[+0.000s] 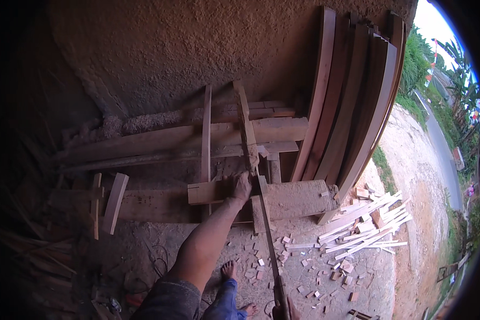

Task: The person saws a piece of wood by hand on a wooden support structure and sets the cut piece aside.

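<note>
My left hand [241, 186] is closed over the end of a short wooden board [210, 192], which lies across a thick beam [149, 205]. Just right of those fingers, a long handsaw [270, 242] has its far end against the wood. My right hand [286, 311] grips the saw's near end at the lower edge of the picture, partly cut off. An upright-looking rough timber strip [245, 125] runs away from the saw's tip, across a second beam [280, 129]. Whether the blade is inside a cut is too small to tell.
Long planks [352, 101] lean on the rough wall [165, 48] at the right. Thin offcut sticks [368, 226] are heaped below them, and small wood blocks [346, 266] litter the floor around my bare feet [229, 270]. Another narrow strip [206, 133] crosses the beams at left.
</note>
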`<action>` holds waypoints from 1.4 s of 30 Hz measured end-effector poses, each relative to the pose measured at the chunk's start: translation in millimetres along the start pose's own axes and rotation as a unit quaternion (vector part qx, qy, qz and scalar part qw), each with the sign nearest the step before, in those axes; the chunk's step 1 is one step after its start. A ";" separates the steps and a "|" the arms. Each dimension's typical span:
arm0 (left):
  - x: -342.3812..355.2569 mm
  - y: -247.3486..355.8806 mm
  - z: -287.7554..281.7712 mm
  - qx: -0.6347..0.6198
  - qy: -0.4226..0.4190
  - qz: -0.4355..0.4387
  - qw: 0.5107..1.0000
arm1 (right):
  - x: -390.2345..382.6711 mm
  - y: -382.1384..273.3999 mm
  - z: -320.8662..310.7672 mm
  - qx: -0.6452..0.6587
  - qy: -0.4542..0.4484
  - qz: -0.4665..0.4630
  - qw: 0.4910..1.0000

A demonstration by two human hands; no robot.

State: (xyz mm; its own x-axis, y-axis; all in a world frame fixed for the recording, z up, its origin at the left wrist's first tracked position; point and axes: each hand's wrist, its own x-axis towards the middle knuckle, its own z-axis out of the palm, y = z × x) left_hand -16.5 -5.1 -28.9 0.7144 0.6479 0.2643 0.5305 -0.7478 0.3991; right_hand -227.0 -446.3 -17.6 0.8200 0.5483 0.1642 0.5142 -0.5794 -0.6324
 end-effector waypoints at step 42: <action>18.9 2.8 -18.9 0.090 -0.109 0.025 0.990 | 115.5 -71.8 -28.4 0.256 0.152 0.074 0.952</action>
State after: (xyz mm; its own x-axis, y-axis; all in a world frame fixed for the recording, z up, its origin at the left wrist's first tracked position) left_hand -10.1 7.8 -6.1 0.8131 0.5769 0.0774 0.5500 -0.8050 0.2224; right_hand -162.0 -358.5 68.2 0.9490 0.2387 0.2059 0.2603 -0.2252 -0.9389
